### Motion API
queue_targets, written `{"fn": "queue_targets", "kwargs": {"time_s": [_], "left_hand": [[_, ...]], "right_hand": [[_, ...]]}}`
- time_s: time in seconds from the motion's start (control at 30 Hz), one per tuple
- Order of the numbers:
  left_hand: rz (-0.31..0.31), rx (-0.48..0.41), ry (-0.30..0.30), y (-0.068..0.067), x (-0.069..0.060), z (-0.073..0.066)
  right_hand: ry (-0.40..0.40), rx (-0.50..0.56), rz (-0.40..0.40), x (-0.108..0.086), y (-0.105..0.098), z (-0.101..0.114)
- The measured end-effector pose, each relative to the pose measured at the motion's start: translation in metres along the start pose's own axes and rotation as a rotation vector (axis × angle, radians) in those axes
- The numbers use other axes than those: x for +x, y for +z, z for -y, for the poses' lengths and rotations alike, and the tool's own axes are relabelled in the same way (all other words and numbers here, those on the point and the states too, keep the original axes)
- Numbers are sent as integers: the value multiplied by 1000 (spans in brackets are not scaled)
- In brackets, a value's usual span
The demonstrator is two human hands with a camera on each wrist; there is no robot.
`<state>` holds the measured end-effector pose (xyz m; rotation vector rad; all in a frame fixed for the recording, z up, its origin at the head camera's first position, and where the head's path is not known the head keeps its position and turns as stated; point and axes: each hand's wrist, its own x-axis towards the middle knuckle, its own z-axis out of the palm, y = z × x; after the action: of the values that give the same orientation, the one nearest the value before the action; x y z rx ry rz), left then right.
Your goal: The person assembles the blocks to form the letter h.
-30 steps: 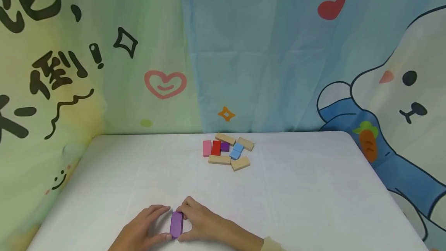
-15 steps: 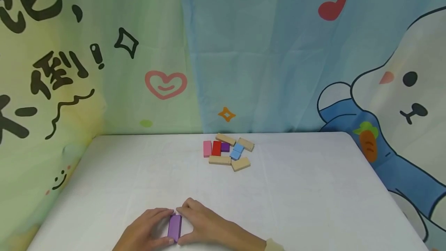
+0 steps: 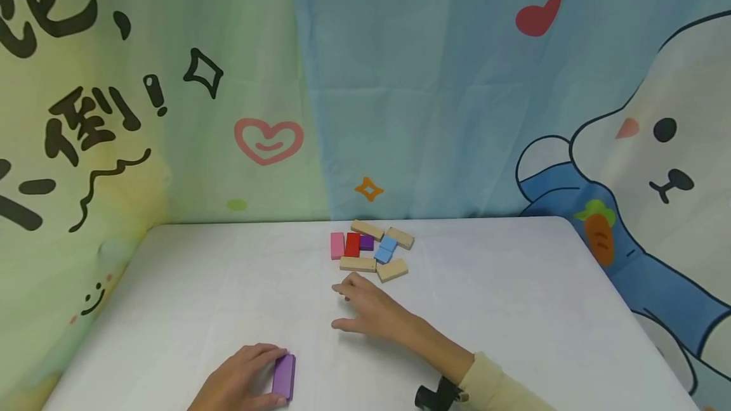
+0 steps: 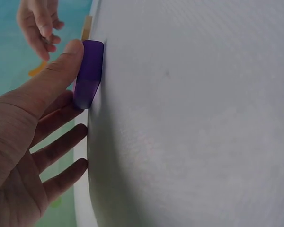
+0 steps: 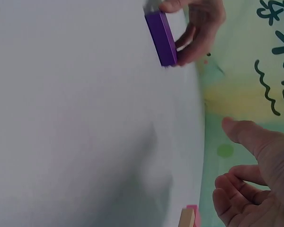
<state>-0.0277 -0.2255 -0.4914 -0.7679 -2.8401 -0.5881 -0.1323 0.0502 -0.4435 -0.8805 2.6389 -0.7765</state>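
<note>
On the white table near its front edge lies a purple wooden block [image 3: 283, 377]. My left hand [image 3: 240, 376] pinches it by its two short ends between thumb and forefinger; in the left wrist view the other fingers of that hand stay spread beside the block [image 4: 89, 75]. My right hand [image 3: 368, 309] is over the middle of the table, thumb and fingers apart and holding nothing. Just beyond its fingertips is a cluster of blocks: a plain wood block [image 3: 358, 264], another plain block [image 3: 393, 270], a red block [image 3: 352, 245] and a pink block [image 3: 337, 246].
Farther back in the cluster are a dark purple block [image 3: 367, 243], light blue blocks [image 3: 385, 250] and two more plain blocks near the table's [image 3: 514, 284] rear edge. A printed curtain [image 3: 400, 113] hangs behind and to the sides.
My right hand has left the purple block and moved forward and right toward the cluster. The left hand has stayed at the block, its fingers closing in on the block's ends.
</note>
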Motion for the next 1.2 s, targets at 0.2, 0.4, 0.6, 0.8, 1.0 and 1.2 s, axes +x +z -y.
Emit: {"fn": "queue_targets", "kwargs": {"time_s": [0.2,0.4,0.6,0.8,1.0,1.2], "left_hand": [[-35,4,47,5,-1,4],[-23,-16,65,4,-1,6],[-6,-24,72,3,0,5],[16,-13,61,1,1,3],[1,-16,68,1,0,5],[-6,-10,68,1,-1,4]], "right_hand": [[29,19,-18,-2,-7,-10],[63,-99,-104,-5,-3,-16],[212,-273,-329,-7,-5,-36],[374,-288,-385,-5,-8,-65],[435,-249,-397,-4,-3,-85],[433,-248,-415,-2,-3,-87]]}}
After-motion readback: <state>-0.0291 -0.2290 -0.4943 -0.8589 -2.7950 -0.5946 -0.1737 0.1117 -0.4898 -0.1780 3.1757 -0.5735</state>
